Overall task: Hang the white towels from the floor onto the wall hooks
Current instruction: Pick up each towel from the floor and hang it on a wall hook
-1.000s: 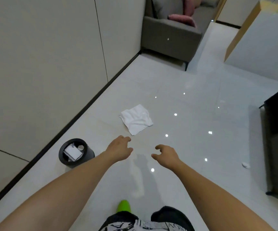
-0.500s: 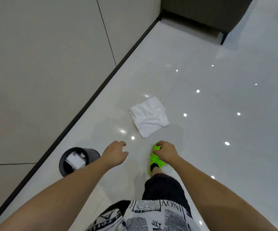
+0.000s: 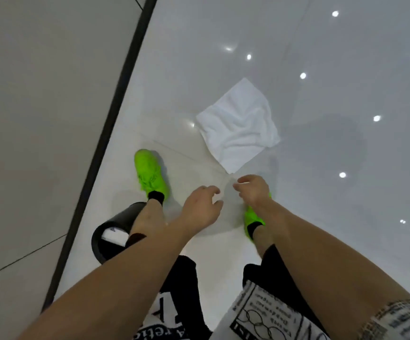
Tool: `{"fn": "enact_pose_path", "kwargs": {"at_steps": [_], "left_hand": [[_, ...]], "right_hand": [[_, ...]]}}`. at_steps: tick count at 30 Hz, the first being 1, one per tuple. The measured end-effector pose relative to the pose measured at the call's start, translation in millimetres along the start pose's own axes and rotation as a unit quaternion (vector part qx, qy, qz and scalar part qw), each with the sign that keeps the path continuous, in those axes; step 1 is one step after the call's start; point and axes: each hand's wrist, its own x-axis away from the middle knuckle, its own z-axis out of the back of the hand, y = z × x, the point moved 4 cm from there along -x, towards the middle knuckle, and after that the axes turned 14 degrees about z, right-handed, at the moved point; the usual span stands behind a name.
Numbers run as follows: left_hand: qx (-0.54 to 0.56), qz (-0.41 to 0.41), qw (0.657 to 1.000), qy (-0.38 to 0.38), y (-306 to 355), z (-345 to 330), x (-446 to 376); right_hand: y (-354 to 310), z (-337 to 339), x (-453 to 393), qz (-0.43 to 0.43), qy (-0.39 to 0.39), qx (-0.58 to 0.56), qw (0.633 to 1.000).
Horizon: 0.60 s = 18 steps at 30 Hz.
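Observation:
A white towel (image 3: 238, 126) lies crumpled and roughly square on the glossy white floor, one corner pointing toward me. My right hand (image 3: 253, 190) hovers just short of that near corner, fingers loosely curled and empty. My left hand (image 3: 202, 207) hangs beside it to the left, also loosely curled and holding nothing. Both hands are apart from the towel. No wall hooks are in view.
The beige wall (image 3: 39, 106) with its dark skirting strip (image 3: 115, 111) runs along the left. A black round bin (image 3: 114, 236) with white paper inside stands by the skirting, behind my left leg. My bright green shoes (image 3: 150, 175) stand on the floor near the towel.
I have stepped closer and bent my view down. The towel now lies right in front of my feet, and both hands have come nearer to its near corner.

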Motion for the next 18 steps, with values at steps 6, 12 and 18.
{"fn": "enact_pose_path", "kwargs": {"at_steps": [6, 12, 18], "left_hand": [[-0.068, 0.002, 0.997, -0.034, -19, -47, -191], [-0.153, 0.003, 0.988, -0.033, -60, -77, -318], [-0.212, -0.014, 0.976, -0.039, -63, -77, -332]], "right_hand": [[113, -81, -143, -0.202, 0.079, -0.193, 0.957], [166, -136, -253, -0.226, 0.216, -0.271, 0.910], [168, -154, -276, -0.270, 0.267, -0.333, 0.863]]}}
